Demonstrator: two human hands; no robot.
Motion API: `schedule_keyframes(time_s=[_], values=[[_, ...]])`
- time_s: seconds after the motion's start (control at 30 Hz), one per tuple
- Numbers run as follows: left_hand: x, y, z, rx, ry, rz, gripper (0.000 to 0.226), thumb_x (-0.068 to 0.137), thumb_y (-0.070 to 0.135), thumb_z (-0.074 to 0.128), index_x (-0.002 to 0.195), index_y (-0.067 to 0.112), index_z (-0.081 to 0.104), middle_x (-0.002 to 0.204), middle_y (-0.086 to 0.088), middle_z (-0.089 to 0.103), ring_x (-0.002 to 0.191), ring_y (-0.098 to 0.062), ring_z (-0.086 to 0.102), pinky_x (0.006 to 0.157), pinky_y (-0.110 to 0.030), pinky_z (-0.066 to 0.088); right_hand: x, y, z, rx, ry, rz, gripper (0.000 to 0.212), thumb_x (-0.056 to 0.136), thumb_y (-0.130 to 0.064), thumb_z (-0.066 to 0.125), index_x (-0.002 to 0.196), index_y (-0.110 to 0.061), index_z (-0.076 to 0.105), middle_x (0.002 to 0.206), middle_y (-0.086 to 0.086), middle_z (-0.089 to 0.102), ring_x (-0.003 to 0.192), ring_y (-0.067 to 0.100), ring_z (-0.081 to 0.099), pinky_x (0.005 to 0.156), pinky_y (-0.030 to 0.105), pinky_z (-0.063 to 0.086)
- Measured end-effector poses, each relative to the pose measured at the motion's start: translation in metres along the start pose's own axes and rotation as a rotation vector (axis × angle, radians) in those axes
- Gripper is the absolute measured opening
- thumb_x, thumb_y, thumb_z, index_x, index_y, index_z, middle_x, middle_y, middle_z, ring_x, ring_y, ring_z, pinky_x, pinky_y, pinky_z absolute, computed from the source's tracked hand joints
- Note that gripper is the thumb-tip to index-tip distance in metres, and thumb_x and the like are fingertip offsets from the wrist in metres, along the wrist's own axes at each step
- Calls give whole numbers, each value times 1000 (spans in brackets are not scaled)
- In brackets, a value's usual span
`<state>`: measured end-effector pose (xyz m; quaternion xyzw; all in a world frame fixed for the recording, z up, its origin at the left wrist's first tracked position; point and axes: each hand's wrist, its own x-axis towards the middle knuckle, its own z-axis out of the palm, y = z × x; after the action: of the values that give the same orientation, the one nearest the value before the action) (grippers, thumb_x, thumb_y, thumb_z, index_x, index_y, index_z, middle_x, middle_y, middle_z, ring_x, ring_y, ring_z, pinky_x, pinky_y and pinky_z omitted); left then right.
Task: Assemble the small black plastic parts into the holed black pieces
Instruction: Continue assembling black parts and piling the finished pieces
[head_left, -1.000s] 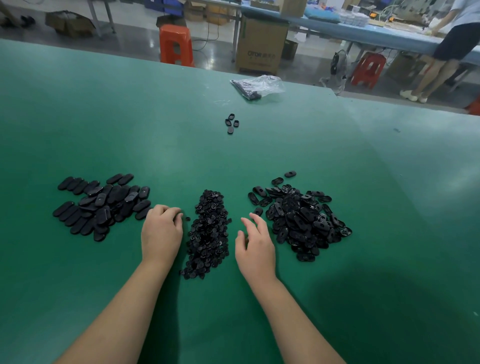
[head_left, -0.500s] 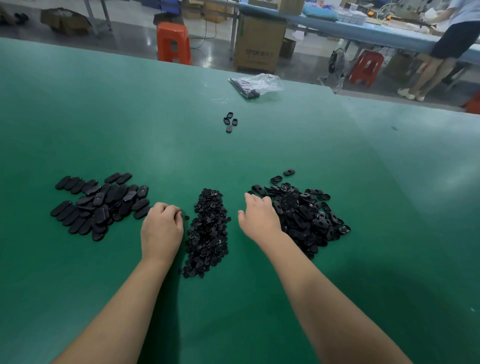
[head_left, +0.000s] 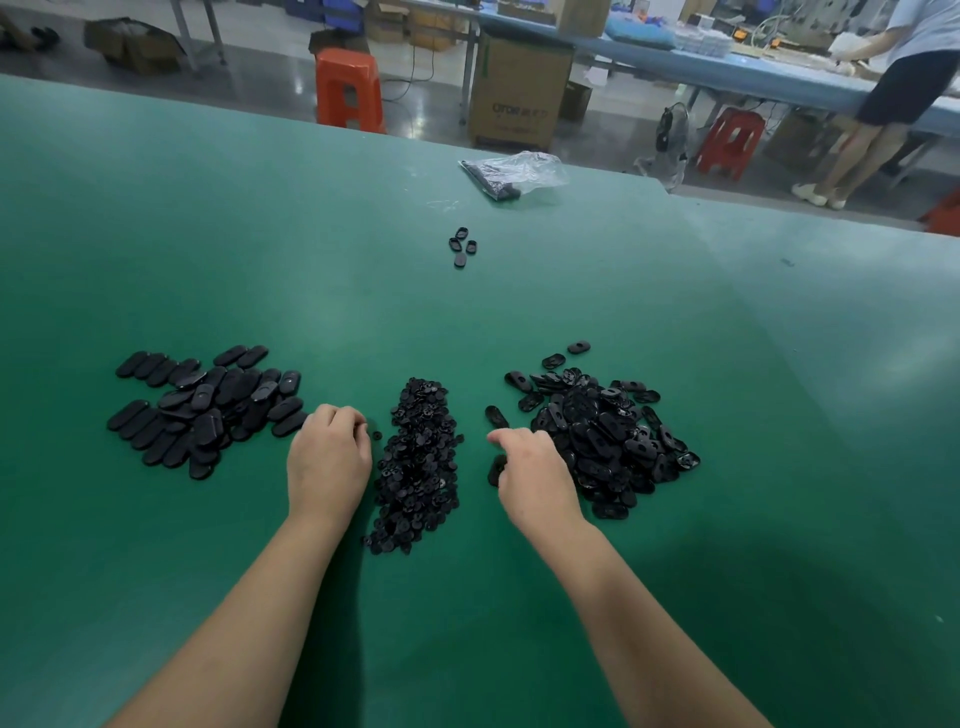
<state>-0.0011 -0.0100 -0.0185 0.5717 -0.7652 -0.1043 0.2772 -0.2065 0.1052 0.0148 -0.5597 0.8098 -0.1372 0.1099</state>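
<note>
Small black plastic parts form a narrow heap (head_left: 418, 462) in the middle of the green table (head_left: 519, 322). The holed black oval pieces are piled (head_left: 602, 436) to its right. My left hand (head_left: 327, 460) rests curled, knuckles up, at the heap's left edge, beside one loose small part (head_left: 376, 435); its fingertips are hidden. At the left edge of the holed pile my right hand (head_left: 537, 480) is curled over a holed black piece (head_left: 496, 470), which peeks out by the thumb. Another holed piece (head_left: 496, 415) lies alone just beyond it.
A pile of closed black oval pieces (head_left: 202, 405) lies to the left. Farther back are a few loose pieces (head_left: 462, 247) and a clear plastic bag (head_left: 514, 174). Beyond the table stand orange stools, a cardboard box and a person at another bench.
My right hand reached forward into the holed pile, then drew back toward me with a piece under it. My left hand has stayed put.
</note>
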Motion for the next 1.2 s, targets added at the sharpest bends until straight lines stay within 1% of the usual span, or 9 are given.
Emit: schedule_keyframes(time_s=[0.07, 0.13, 0.3, 0.5, 0.6, 0.77, 0.87, 1.03, 1.2], values=[[0, 0, 0, 3, -5, -3, 9, 94, 11, 62, 93, 6, 69, 88, -7, 61, 80, -26, 56, 69, -40, 50, -1, 5, -1, -51, -32, -10, 52, 96, 4, 50, 140, -24, 54, 132, -4, 59, 124, 20, 43, 91, 31, 44], [0, -1, 1, 0, -5, -2, 9, 94, 11, 62, 93, 6, 69, 88, -7, 62, 80, -26, 56, 69, -40, 50, 0, 9, -2, -53, -77, -19, 48, 98, 0, 51, 140, -23, 54, 134, -4, 57, 124, 20, 43, 95, 32, 44], [-1, 0, 0, -14, -5, 4, 8, 95, 11, 60, 94, 7, 67, 86, -5, 62, 77, -24, 56, 68, -40, 50, 2, 11, -6, -35, -141, -6, 35, 102, -23, 56, 137, -23, 59, 127, -1, 58, 122, 19, 49, 97, 34, 46], [-1, 3, -1, -83, 24, -44, 10, 102, 16, 52, 96, 12, 59, 80, 0, 60, 69, -21, 55, 58, -35, 44, -1, 4, -1, 67, -139, 61, 41, 101, -45, 55, 138, -27, 58, 128, -4, 50, 93, 14, 56, 74, 28, 43], [-2, 4, -2, -101, 17, -54, 10, 102, 16, 51, 96, 13, 58, 77, 2, 60, 65, -19, 55, 55, -34, 44, -1, -1, 1, 61, -109, 92, 36, 101, -42, 57, 133, -26, 60, 125, -4, 50, 88, 14, 56, 71, 27, 43], [-3, 5, -4, -129, -18, -25, 5, 97, 11, 57, 93, 10, 60, 80, 0, 61, 71, -20, 58, 62, -38, 50, 1, -3, 3, 139, -65, 106, 11, 99, -28, 62, 110, -24, 60, 109, -6, 54, 85, 14, 54, 73, 27, 41], [-4, 3, -3, -157, -4, -17, 5, 96, 8, 58, 97, 9, 63, 83, -2, 66, 71, -22, 61, 65, -37, 52, 1, -2, 6, 372, -3, 129, 9, 98, -19, 63, 102, -24, 56, 96, -7, 60, 82, 10, 57, 75, 26, 49], [-5, 3, -4, -210, 11, -73, 21, 98, 9, 58, 118, 11, 61, 84, -6, 71, 67, -25, 64, 63, -40, 55, -7, -8, 14, 977, 69, 225, 28, 101, -8, 57, 123, -25, 59, 102, 11, 63, 75, 10, 72, 73, 20, 58], [-3, -2, -1, -213, 22, -62, 13, 97, 11, 60, 107, 11, 68, 90, -2, 74, 70, -19, 63, 64, -32, 52, -12, -17, 22, 1298, 119, 267, 18, 102, -4, 55, 114, -17, 58, 114, 21, 60, 88, 22, 77, 78, 25, 61]])
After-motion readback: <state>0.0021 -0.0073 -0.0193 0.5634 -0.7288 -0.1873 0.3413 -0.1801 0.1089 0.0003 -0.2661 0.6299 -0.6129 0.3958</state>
